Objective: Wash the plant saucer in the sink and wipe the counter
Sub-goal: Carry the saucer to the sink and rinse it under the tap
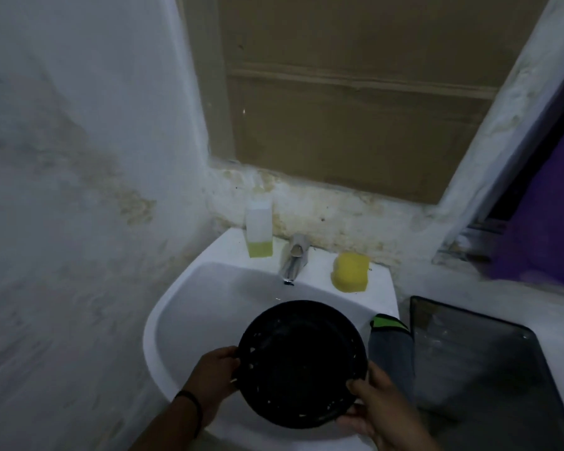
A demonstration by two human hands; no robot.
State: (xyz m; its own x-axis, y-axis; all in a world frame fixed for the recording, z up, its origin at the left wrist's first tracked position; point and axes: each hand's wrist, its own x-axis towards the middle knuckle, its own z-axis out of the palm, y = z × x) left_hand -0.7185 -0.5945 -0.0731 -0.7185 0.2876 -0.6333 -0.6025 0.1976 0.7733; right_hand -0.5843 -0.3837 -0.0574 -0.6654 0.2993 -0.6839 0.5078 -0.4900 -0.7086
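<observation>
A round black plant saucer (302,364) with pale specks on its rim is held over the white sink (183,307). My left hand (214,377) grips its left rim, and my right hand (380,410) grips its lower right rim. A metal tap (292,260) stands at the back of the sink; no water stream shows. A yellow sponge (350,271) lies on the sink's back ledge, right of the tap. A grey cloth with a green and black edge (391,349) hangs over the sink's right rim.
A clear bottle with yellow liquid at its bottom (259,229) stands left of the tap. A dark glass-topped counter (476,362) adjoins the sink on the right. Stained white walls close in on the left and behind, below a brown board.
</observation>
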